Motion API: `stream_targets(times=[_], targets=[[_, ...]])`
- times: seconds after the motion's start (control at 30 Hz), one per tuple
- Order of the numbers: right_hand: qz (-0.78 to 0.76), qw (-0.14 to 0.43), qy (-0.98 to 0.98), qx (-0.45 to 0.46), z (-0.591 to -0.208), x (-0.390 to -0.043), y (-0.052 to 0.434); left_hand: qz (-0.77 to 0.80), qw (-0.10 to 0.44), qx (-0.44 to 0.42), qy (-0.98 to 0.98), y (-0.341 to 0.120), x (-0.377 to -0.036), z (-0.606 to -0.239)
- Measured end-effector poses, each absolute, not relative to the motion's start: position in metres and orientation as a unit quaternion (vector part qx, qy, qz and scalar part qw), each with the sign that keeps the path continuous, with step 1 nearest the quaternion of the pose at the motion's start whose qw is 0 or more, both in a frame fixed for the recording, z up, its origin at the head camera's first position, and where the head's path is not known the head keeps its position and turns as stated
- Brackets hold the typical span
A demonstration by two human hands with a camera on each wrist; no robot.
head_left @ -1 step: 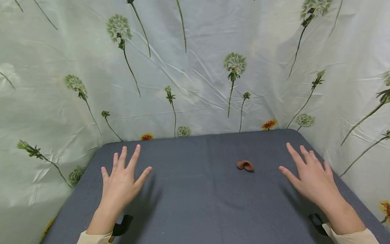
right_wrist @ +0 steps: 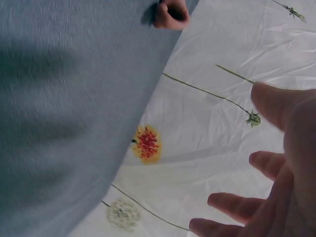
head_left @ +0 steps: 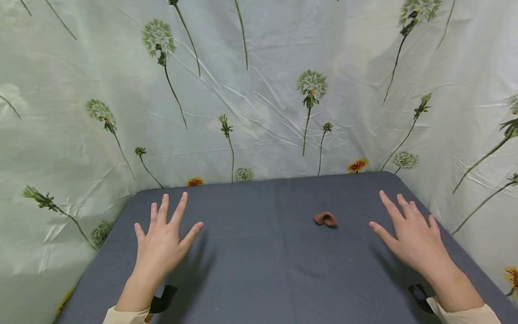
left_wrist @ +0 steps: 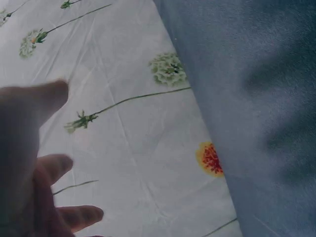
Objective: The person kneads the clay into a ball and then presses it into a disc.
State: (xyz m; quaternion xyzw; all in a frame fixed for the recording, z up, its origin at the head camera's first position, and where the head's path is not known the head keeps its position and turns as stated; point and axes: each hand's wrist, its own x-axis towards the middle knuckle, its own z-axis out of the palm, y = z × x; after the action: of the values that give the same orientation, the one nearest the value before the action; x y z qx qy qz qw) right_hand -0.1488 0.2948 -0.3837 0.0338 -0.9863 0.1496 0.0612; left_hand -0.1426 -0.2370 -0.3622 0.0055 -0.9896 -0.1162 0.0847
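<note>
Both hands hover over the grey table [head_left: 259, 270], fingers spread and straight, holding nothing. The left hand [head_left: 161, 245] sits at about eight o'clock on the tabletop, the right hand [head_left: 410, 238] at about four o'clock. The small brown piece [head_left: 325, 219] lies on the cloth at roughly two o'clock from the table's middle, near the right hand's thumb but apart from it.

To pick it up cleanly, I judge a light thumb-and-forefinger pinch from above would serve, since it looks small, folded and soft, something like curled leather or clay. The table covering is a matte, fine-woven fabric. The floral sheet [head_left: 259, 90] behind is thin, creased and slightly glossy.
</note>
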Motion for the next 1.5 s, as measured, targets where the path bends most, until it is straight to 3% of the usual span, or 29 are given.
stream_targets(times=[0.67,1.1,1.33,1.5], targets=[[0.238,0.029,-0.968,0.071,-0.385,-0.151,0.284,-0.118,0.098,-0.010,-0.988,-0.227,-0.136,-0.358],[0.328,0.006,-0.941,0.079,-0.408,-0.180,0.256,-0.212,0.121,-0.048,-0.969,-0.216,-0.123,-0.361],[0.366,-0.020,-0.928,0.066,-0.429,-0.198,0.250,-0.279,0.166,-0.089,-0.941,-0.216,-0.119,-0.377],[0.400,-0.025,-0.915,0.051,-0.437,-0.206,0.245,-0.335,0.139,-0.094,-0.927,-0.218,-0.120,-0.385]])
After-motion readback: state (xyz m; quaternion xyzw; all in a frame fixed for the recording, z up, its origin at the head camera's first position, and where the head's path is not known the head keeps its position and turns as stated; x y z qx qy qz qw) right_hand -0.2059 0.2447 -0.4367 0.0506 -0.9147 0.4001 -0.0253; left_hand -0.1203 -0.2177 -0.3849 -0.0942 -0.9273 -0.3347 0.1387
